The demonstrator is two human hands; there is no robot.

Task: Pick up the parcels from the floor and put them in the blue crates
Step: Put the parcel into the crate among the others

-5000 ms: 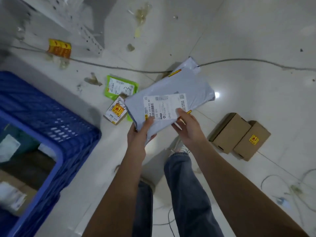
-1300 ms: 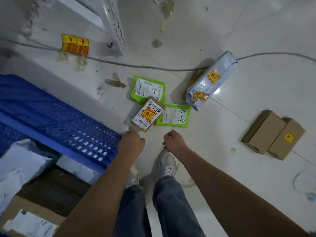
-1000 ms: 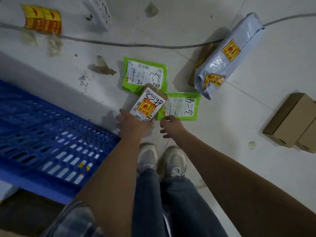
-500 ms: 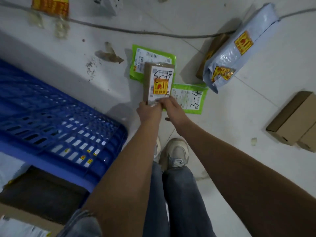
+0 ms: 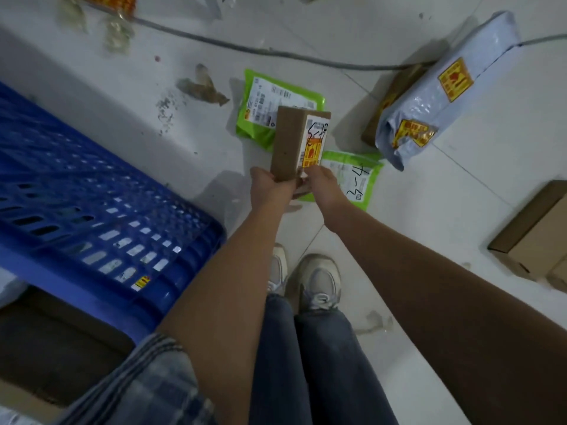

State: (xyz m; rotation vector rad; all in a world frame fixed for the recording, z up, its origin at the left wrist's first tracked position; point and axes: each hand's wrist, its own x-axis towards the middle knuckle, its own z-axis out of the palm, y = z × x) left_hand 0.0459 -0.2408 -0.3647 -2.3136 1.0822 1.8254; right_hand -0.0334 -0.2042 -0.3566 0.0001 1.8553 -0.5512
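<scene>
A small brown cardboard parcel (image 5: 291, 142) with a white label and a yellow-red sticker is lifted off the floor. My left hand (image 5: 268, 187) grips its near end from the left, and my right hand (image 5: 322, 182) pinches the labelled face from the right. Under and behind it lie two green mailer parcels, one farther (image 5: 270, 99) and one nearer (image 5: 357, 179). A grey poly-bag parcel (image 5: 445, 99) leans over a flat brown parcel (image 5: 389, 105) at the upper right. The blue crate (image 5: 101, 222) stands to my left, its inside mostly out of sight.
Two brown cardboard boxes (image 5: 534, 234) sit at the right edge. A cable (image 5: 276, 52) runs across the floor at the top. Scraps of tape and paper (image 5: 202, 87) litter the floor near the crate. My shoes (image 5: 306, 280) stand just below the parcels.
My left hand took the small brown parcel off the green mailers and raised it. The right hand joined on its labelled face, and the parcel has turned edge-up.
</scene>
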